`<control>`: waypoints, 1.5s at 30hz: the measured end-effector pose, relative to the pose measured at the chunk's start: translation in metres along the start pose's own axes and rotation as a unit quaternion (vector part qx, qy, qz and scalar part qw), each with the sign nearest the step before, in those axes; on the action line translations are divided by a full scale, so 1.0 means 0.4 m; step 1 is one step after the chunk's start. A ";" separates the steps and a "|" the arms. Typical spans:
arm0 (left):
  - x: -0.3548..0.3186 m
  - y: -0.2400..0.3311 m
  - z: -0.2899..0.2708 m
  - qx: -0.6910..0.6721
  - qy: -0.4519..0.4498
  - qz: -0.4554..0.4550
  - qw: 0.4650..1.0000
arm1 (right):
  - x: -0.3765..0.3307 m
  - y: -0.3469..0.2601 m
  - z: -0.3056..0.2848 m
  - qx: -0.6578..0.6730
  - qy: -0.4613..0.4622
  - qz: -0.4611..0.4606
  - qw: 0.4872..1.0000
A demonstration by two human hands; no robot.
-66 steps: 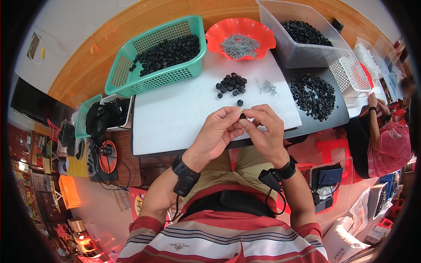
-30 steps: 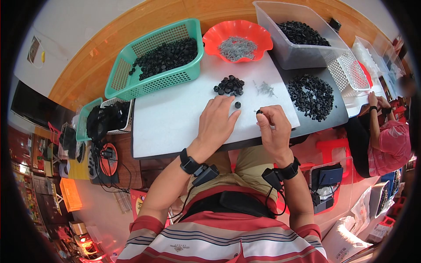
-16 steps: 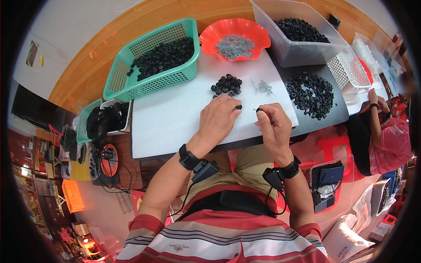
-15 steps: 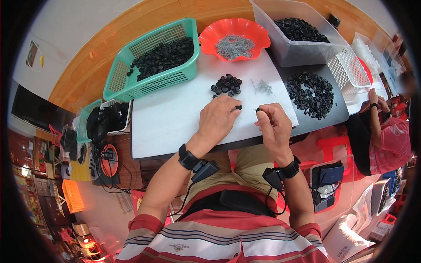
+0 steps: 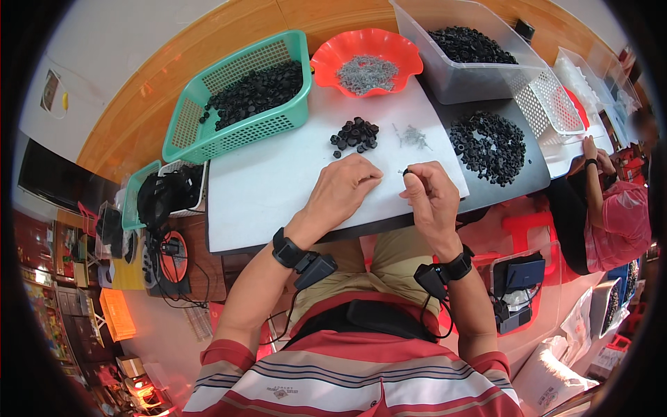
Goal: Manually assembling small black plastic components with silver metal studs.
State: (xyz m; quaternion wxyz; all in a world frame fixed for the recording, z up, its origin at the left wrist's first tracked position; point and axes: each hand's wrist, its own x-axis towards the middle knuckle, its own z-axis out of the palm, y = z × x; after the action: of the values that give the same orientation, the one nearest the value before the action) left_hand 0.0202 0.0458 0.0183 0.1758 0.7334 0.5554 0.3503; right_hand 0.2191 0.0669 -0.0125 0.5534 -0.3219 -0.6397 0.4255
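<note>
Above the white board point(image 5: 271, 201), my left hand point(image 5: 340, 189) is closed in a pinch, thumb against fingers. Whatever may be between those fingertips is hidden. To its right, my right hand point(image 5: 434, 198) pinches a small black cap point(image 5: 408, 172) between thumb and fingers. A tiny grey bit shows beside that cap, too small to name. Just beyond my left hand lies a loose pile of black caps point(image 5: 358, 133). Right of that pile rests a small heap of thin grey screw-like pins point(image 5: 415, 137).
Behind stand a green basket point(image 5: 236, 142) of black parts, a red wavy-rimmed bowl point(image 5: 410, 64) of grey pins and a clear bin point(image 5: 479, 76) of black parts. Small black pieces point(image 5: 490, 149) cover part of the dark surface at right. A co-worker point(image 5: 618, 215) sits far right.
The black cap seen at my left fingertips half a second ago no longer shows, and that hand has drawn slightly nearer to me. My right hand still pinches its cap.
</note>
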 end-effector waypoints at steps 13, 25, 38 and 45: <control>-0.005 0.005 -0.025 -0.194 -0.048 -0.145 0.969 | -0.005 -0.010 -0.004 0.001 -0.001 0.008 1.000; -0.049 -0.041 -0.027 -0.626 0.003 -0.266 0.733 | -0.002 -0.037 0.024 0.027 -0.026 0.017 0.999; -0.069 -0.058 -0.025 -0.721 -0.013 -0.253 0.645 | 0.002 -0.027 0.070 0.011 -0.035 -0.021 0.999; -0.073 -0.050 -0.024 -0.716 -0.015 -0.252 0.651 | 0.007 -0.033 0.081 -0.003 -0.043 -0.033 0.999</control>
State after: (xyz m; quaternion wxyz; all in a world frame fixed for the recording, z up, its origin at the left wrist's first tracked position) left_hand -0.0045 0.0235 0.0026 0.7360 0.2169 0.2934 0.5702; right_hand 0.1876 0.0576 -0.0003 0.5381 -0.2834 -0.6744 0.4187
